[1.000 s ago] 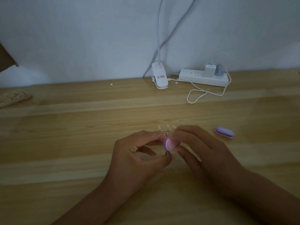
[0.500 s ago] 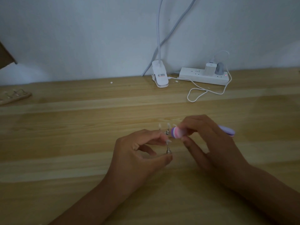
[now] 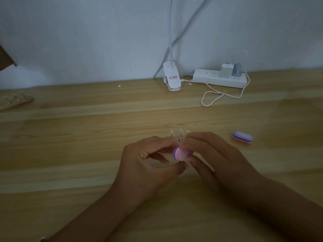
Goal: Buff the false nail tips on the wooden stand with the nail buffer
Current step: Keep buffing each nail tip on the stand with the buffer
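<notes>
My right hand [image 3: 215, 158] grips a small purple and pink nail buffer [image 3: 180, 154] between thumb and fingers. The buffer's end lies against the nail tip that my left hand [image 3: 148, 165] pinches between thumb and forefinger; that tip and its metal holder are mostly hidden by my fingers. Just beyond my fingers, clear false nail tips [image 3: 180, 132] stick up on small metal holders. A wooden stand [image 3: 14, 101] with more tips lies at the far left of the table.
A second purple and pink buffer [image 3: 242, 137] lies on the wooden table [image 3: 87, 154] to the right of my hands. At the back by the wall are a white clip lamp [image 3: 172, 79], a white power strip [image 3: 220, 78] with plugs, and a looped white cable [image 3: 211, 96].
My right hand moved the buffer up and to the right half a second ago, then brought it back down and left against the pinched tip. The left hand has stayed in place.
</notes>
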A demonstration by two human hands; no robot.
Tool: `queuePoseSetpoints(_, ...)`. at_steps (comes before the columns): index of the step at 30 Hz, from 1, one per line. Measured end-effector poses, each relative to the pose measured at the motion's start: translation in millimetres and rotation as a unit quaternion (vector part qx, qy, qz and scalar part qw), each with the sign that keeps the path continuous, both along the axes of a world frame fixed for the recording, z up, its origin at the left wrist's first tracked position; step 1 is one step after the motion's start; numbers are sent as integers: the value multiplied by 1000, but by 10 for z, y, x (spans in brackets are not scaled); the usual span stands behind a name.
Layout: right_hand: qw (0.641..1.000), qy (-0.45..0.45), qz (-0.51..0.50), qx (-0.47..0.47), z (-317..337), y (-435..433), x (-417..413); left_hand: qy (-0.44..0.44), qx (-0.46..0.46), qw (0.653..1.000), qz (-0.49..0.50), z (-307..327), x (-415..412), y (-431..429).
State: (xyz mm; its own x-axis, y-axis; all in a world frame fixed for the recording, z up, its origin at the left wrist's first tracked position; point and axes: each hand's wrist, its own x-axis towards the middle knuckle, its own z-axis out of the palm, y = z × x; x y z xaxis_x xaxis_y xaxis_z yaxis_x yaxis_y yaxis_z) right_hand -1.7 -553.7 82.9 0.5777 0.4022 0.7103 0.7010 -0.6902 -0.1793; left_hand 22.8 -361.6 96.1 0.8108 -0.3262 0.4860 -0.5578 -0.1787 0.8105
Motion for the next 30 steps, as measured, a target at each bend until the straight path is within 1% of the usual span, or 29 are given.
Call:
queuePoseSetpoints(1, 1000, 12, -14, -6, 14, -57, 27, 3, -8, 1000, 2, -3, 9, 12)
queuePoseSetpoints(3, 998, 48, -40, 15, 48, -134, 66, 11, -18, 1000, 9, -9, 31, 22)
queuePoseSetpoints(6, 996, 63, -16, 64, 39, -63, 35, 4, -12, 1000, 3, -1, 30, 2)
queuePoseSetpoints(9, 998, 48, 13, 38, -16, -17, 7, -20, -14, 1000, -16, -13, 28, 13)
queuePoseSetpoints(11, 998, 53, -12, 22, 2, -135, 72, -9, -38, 999, -25, -28, 33, 37)
queuePoseSetpoints(13, 996, 65, -38, 58, 53, -218, 116, 2, -45, 999, -28, -40, 39, 44)
queuePoseSetpoints(15, 993, 51, -18, 108, 76, -188, 89, 14, -44, 998, -32, -27, 39, 25)
queuePoseSetpoints(16, 993, 41, 4, 112, 66, -133, 57, 13, -45, 998, -35, -21, 41, 22)
queuePoseSetpoints(19, 997, 32, 44, 59, -10, -54, -6, -10, -37, 998, -46, -12, 38, 38)
queuePoseSetpoints(21, 998, 40, 9, 41, 3, -140, 45, 1, -51, 998, -44, -18, 39, 62)
queuePoseSetpoints(23, 996, 43, -29, 68, 51, -200, 82, 14, -56, 998, -36, -19, 44, 65)
queuePoseSetpoints(24, 995, 44, -30, 90, 60, -191, 69, 20, -50, 998, -36, -14, 41, 51)
queuePoseSetpoints(26, 993, 33, 8, 112, 47, -75, 5, 17, -35, 998, -38, -8, 39, 27)
queuePoseSetpoints(28, 996, 14, 40, 84, -10, 62, -50, 9, -21, 999, -39, -12, 39, 23)
queuePoseSetpoints(30, 998, 12, 23, 51, -22, 63, -23, 18, -14, 999, -28, -20, 52, 32)
